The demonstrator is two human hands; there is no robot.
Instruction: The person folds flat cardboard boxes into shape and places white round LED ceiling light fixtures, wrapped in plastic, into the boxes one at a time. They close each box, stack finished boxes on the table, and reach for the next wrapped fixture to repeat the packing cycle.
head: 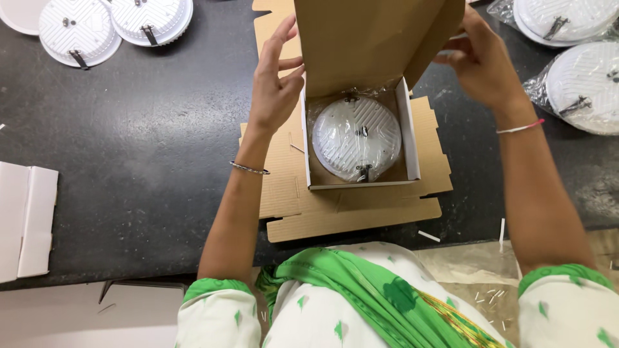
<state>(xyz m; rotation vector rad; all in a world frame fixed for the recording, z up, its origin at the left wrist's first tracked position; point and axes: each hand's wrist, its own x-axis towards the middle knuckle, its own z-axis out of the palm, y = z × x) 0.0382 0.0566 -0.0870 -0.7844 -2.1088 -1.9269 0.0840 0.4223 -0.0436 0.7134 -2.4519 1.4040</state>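
The round white light fitting [356, 136], wrapped in clear plastic, already lies flat inside the small cardboard box [361, 177], back side up with its spring clips showing — so the loading step looks done. The box stands on a stack of flat cardboard sheets [351, 209] on the dark table [129, 148]. Its lid flap [361, 38] stands up, not yet closed. The left hand [276, 84] rests against the flap's left edge, fingers spread and loosely curved, thumb toward the box wall. The right hand [480, 61] is at the flap's right side, fingers bent around the side tab — how firmly it pinches I cannot tell. Left to do, by my judgement: fold the lid down and tuck it. More bagged fittings [580, 84] lie at the right, bare ones [80, 29] at far left, and a flat white carton [26, 219] near the left edge.
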